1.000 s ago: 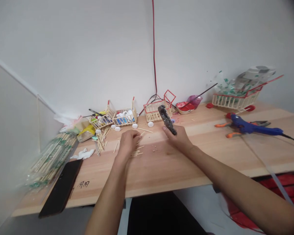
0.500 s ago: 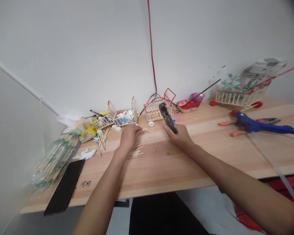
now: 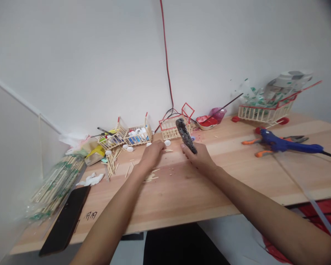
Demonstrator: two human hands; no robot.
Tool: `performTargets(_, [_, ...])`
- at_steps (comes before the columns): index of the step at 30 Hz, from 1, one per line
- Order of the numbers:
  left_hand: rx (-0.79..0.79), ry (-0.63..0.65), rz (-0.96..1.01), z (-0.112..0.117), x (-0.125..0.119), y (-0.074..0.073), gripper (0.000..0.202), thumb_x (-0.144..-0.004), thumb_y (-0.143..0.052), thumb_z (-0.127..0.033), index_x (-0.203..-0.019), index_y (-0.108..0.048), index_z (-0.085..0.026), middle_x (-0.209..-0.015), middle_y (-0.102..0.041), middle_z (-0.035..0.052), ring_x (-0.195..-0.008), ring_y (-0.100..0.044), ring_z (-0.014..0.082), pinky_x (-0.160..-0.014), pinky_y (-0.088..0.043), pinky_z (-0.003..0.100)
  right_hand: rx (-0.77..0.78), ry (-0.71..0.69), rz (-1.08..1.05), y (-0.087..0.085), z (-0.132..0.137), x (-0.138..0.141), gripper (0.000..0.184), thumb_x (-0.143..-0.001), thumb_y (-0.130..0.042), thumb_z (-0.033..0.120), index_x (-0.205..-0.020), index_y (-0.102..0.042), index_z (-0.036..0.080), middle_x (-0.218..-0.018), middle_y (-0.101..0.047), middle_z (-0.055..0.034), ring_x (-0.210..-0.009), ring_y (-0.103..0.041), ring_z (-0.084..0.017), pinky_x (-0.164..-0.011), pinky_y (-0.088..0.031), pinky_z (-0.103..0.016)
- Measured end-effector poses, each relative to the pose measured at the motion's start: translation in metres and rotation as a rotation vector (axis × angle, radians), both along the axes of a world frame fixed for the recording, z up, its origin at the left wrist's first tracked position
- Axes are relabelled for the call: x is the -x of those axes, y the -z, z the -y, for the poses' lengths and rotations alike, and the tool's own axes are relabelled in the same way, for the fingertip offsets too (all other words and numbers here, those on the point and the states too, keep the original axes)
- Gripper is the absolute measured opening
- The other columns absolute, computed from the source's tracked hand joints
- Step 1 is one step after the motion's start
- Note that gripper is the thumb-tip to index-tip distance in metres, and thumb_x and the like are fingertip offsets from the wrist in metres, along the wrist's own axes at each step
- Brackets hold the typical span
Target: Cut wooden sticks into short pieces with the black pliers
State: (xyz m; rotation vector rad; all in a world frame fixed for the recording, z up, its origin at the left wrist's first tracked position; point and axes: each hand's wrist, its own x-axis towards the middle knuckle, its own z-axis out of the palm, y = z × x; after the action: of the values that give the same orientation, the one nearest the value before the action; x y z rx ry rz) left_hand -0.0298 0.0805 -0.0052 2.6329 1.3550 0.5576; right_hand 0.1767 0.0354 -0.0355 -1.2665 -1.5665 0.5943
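Observation:
My right hand (image 3: pixel 200 159) is closed around a dark pair of cutters (image 3: pixel 185 134), whose jaws point up and away toward the back of the wooden table (image 3: pixel 237 173). My left hand (image 3: pixel 151 155) reaches over the table with fingers curled down onto a thin wooden stick (image 3: pixel 168 150). Several loose cut sticks (image 3: pixel 150 176) lie just under and behind that hand. A small stick cart with red trim (image 3: pixel 172 125) stands right behind both hands.
Two stick baskets with white caps (image 3: pixel 127 137) sit at the back left. A bag of sticks (image 3: pixel 55 182) and a black phone (image 3: pixel 63 221) lie at the left edge. A blue glue gun (image 3: pixel 287 144), orange-handled pliers, a red paint dish (image 3: pixel 206 120) and a bigger cart (image 3: pixel 264 110) are to the right.
My left hand has slid forward and right from the loose stick pile toward a single stick near the red-trimmed cart. The right hand with the cutters has barely moved.

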Motion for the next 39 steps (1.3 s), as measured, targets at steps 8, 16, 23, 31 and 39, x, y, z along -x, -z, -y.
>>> performTargets(8, [-0.469,0.214,0.163,0.038,-0.01,-0.014,0.022,-0.099,-0.042,-0.025,-0.094,-0.062,-0.015,-0.093,-0.065,0.009,-0.091,-0.057,0.0184,-0.079,-0.043,0.03,0.278,-0.383,-0.591,-0.012,0.004,0.003,0.042,-0.082,-0.061,0.058,-0.073,-0.061,0.017,-0.058,-0.055,0.0006,-0.053,-0.053,-0.013,-0.052,-0.045,-0.026])
performTargets(16, [-0.782,0.441,0.112,0.06,-0.023,-0.017,0.018,-0.095,-0.049,-0.014,-0.109,-0.06,-0.015,-0.102,-0.07,0.0107,-0.092,-0.06,0.0185,-0.079,-0.043,0.034,0.268,-0.57,-0.549,-0.012,0.011,0.003,0.038,-0.084,-0.063,0.053,-0.07,-0.059,0.018,-0.061,-0.057,-0.0007,-0.059,-0.055,-0.014,-0.057,-0.046,-0.027])
performTargets(23, [-0.901,0.36,0.195,0.063,-0.029,-0.008,0.018,-0.09,-0.059,-0.012,-0.106,-0.065,-0.017,-0.097,-0.07,0.007,-0.096,-0.058,0.0181,-0.084,-0.043,0.033,0.226,-0.452,-0.495,-0.014,0.011,0.004,0.039,-0.077,-0.069,0.056,-0.074,-0.058,0.018,-0.069,-0.057,-0.0001,-0.067,-0.055,-0.015,-0.062,-0.047,-0.028])
performTargets(31, [0.198,-0.12,0.882,0.061,-0.034,-0.003,0.017,-0.077,-0.074,-0.033,-0.077,-0.073,-0.016,-0.075,-0.067,0.0038,-0.071,-0.059,0.0142,-0.067,-0.045,0.027,0.095,-0.277,-0.49,-0.015,0.007,-0.004,0.031,-0.082,-0.066,0.05,-0.08,-0.057,0.021,-0.062,-0.051,0.0031,-0.056,-0.049,-0.012,-0.05,-0.041,-0.024])
performTargets(39, [0.896,-0.153,1.218,0.053,-0.033,0.017,0.04,-0.054,-0.088,-0.044,-0.074,-0.076,-0.012,-0.066,-0.066,0.0035,-0.057,-0.052,0.0079,-0.056,-0.038,0.022,0.204,-0.273,-0.406,-0.014,0.005,0.002,0.043,-0.078,-0.066,0.057,-0.064,-0.057,0.017,-0.059,-0.054,0.0004,-0.058,-0.051,-0.012,-0.056,-0.042,-0.026])
